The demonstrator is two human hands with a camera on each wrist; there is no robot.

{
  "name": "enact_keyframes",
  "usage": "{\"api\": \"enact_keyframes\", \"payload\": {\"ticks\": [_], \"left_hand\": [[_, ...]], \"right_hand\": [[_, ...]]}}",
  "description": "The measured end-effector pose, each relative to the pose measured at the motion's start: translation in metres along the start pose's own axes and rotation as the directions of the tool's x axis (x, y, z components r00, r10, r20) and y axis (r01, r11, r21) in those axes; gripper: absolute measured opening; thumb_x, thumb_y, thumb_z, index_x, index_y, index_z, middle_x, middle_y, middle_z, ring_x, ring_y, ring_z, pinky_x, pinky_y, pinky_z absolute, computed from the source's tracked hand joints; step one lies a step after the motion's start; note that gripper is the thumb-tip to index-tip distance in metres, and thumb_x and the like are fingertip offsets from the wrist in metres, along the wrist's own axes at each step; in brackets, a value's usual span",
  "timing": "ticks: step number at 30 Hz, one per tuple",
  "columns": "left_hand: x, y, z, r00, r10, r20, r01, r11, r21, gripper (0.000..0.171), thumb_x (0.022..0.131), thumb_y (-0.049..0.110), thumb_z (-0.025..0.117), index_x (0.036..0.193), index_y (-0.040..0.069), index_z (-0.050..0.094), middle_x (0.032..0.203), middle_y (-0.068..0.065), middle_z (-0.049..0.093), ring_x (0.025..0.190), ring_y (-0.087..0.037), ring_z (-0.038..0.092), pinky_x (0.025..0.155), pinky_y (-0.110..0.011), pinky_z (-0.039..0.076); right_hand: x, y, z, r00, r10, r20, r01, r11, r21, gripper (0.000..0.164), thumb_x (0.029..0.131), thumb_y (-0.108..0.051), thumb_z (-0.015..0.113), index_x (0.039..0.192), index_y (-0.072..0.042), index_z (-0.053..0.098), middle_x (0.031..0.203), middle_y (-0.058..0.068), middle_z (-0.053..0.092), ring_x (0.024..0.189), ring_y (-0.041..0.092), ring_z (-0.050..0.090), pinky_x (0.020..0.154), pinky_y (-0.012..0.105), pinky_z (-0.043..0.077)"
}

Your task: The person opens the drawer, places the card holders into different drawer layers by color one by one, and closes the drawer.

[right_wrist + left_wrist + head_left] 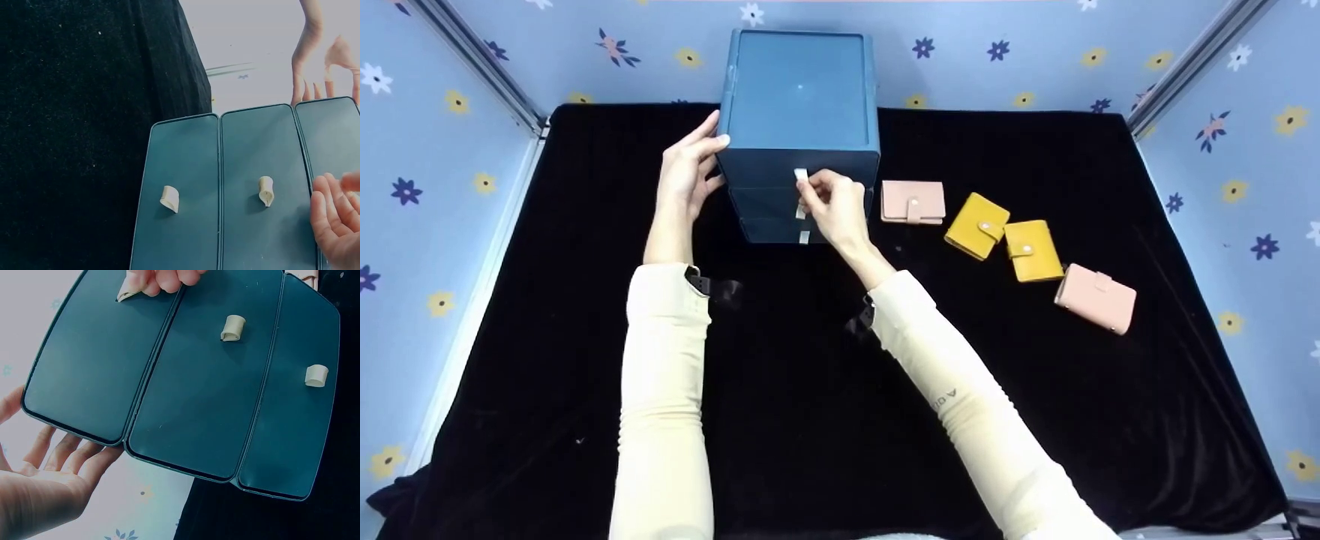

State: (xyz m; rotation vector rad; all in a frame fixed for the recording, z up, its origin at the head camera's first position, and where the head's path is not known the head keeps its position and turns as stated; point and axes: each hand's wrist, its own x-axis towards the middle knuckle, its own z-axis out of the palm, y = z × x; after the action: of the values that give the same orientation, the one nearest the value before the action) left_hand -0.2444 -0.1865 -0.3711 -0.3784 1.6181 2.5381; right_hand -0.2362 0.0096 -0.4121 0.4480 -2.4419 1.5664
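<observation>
Left hand: we found the left hand [684,166] against the left side of the blue drawer cabinet [800,90], its fingers laid along that wall and not curled round anything.
Blue drawer cabinet: we saw it upright in the far part of the black-covered tabletop [780,405], between the hands, its three drawer fronts facing the near side, each longer from left to right than it was tall.
Top tab: we placed the white top tab [801,174] near the middle of the top drawer [761,169], to the right of the left hand.
Lower tabs: we saw the middle tab [801,212] and the bottom tab [804,238] beneath it, both free of the fingers.
Line that mattered: we judged it to be the one from the top tab toward the near side, square to the front's long axis, with the left hand off to one side as a brace.
Right hand: we saw the right hand [840,206] reach in from the near right, thumb and finger pinched on the top tab; of the two, it was the hand closer to that drawer.
Wallets: we counted four right of the cabinet, the left pink wallet [911,199] just beside it, then the left yellow wallet [976,227], the right yellow wallet [1033,251] and, nearest, the right pink wallet [1097,298].
</observation>
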Motion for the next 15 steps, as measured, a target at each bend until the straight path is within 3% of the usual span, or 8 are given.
{"api": "enact_keyframes", "payload": {"ticks": [15], "left_hand": [[-0.002,0.001,0.001,1.000,-0.001,0.003,0.001,1.000,0.000,0.056,0.077,0.011,0.066,0.129,0.024,0.048,0.134,0.006,0.041,0.122,-0.013,0.037,0.099,-0.039,0.025]], "right_hand": [[-0.011,0.017,0.002,0.999,0.040,0.019,-0.040,0.999,-0.027,0.030,0.082,-0.035,0.063,0.078,-0.005,0.066,0.064,0.002,0.063,0.054,0.011,0.057,0.053,0.019,0.043]]}}
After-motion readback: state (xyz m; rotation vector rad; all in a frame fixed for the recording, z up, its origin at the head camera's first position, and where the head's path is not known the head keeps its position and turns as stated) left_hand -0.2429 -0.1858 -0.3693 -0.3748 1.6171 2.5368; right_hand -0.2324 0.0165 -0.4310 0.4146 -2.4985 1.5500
